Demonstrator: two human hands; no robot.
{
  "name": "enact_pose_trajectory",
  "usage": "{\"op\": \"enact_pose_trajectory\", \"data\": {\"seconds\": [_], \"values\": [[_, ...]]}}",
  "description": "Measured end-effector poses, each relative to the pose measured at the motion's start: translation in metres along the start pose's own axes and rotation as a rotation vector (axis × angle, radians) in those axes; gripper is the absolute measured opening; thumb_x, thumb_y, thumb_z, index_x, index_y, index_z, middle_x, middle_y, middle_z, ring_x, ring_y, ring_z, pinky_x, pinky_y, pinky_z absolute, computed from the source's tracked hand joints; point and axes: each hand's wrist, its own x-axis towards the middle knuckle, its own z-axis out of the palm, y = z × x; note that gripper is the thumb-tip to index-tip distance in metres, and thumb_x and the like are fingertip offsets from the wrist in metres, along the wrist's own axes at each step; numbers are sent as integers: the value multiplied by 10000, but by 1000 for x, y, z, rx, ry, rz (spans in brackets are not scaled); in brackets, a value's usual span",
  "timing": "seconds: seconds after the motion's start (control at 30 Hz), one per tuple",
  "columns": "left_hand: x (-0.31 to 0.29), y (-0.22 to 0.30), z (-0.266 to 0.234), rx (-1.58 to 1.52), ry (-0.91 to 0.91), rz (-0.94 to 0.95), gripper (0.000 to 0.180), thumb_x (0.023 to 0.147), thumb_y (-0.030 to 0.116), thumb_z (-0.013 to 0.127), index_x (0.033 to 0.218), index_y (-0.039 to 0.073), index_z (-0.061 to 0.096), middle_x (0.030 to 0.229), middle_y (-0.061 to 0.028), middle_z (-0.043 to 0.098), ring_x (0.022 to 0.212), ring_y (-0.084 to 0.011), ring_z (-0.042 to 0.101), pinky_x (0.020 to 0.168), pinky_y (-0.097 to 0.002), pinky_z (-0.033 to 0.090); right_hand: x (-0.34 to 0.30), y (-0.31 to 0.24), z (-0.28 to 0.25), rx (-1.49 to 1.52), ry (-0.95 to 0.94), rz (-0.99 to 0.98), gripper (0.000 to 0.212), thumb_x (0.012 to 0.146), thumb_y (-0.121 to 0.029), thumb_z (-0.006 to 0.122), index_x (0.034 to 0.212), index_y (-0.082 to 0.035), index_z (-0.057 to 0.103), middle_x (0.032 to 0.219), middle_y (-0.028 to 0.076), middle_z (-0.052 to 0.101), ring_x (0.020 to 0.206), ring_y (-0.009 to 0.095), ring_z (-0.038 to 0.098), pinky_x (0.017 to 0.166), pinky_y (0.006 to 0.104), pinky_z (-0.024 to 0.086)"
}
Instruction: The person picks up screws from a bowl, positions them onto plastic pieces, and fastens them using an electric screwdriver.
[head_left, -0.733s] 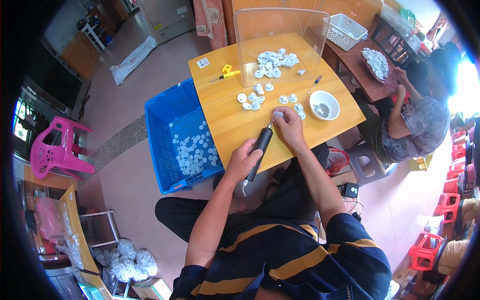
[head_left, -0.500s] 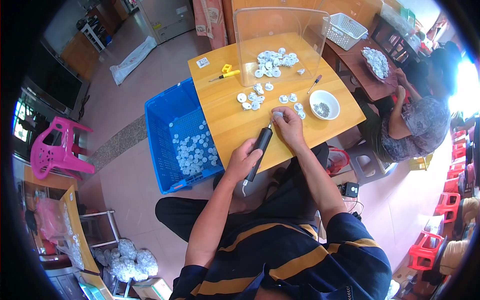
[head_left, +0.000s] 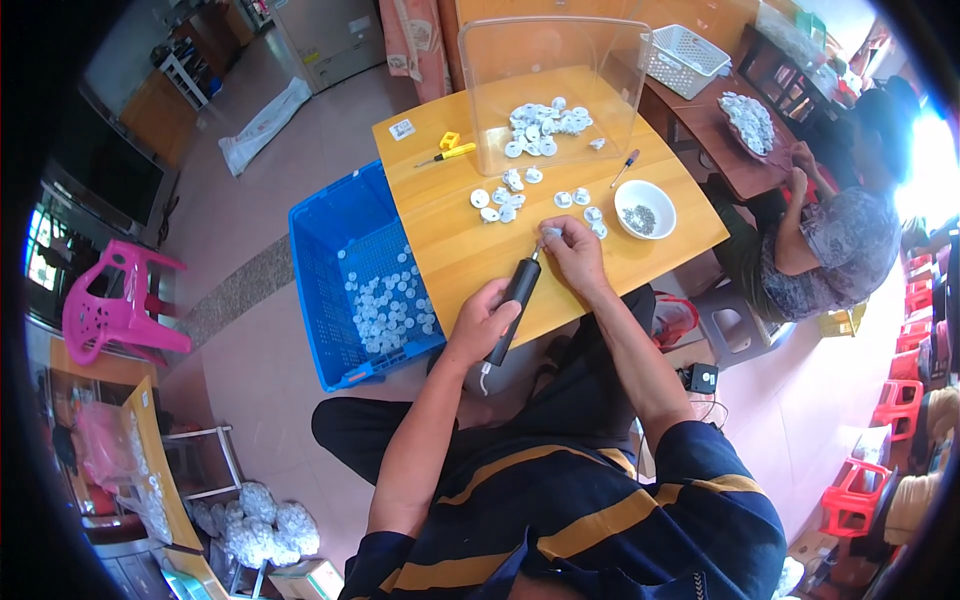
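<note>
A black electric screwdriver (head_left: 515,306) is gripped by the left hand (head_left: 481,320), a white piece (head_left: 550,233) by the right hand (head_left: 578,258).

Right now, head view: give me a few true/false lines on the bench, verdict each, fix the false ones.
1. The left hand grips a black electric screwdriver. True.
2. The right hand lies flat and holds nothing. False: it pinches a small white part by the screwdriver's tip.
3. The white bowl holds small metal pieces. True.
4. The blue crate stands right of the wooden table. False: it stands on the left.
5. The yellow-handled screwdriver lies left of the clear plastic bin. True.
</note>
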Motion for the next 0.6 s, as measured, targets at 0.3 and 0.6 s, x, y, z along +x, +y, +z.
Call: {"op": "enact_pose_trajectory", "data": {"seconds": [0.3,0.6], "values": [[1,0,-2,-17,-13,-25,384,947,133,610,1303,2,547,847,-40,617,635,-93,562,583,-266,522,0,-3,-2,-2,-37,-9,94,998,-55,610,1052,-6,669,877,-4,656,780,61,597,723,221,509],[0,1,-2,-24,0,-46,408,941,138,616,1316,-1,537,905,-61,634,665,-109,588,604,-279,553,-1,-3,-2,-34,-54,-15,98,993,-33,603,1063,0,662,913,-1,668,807,67,616,746,224,521]]}}
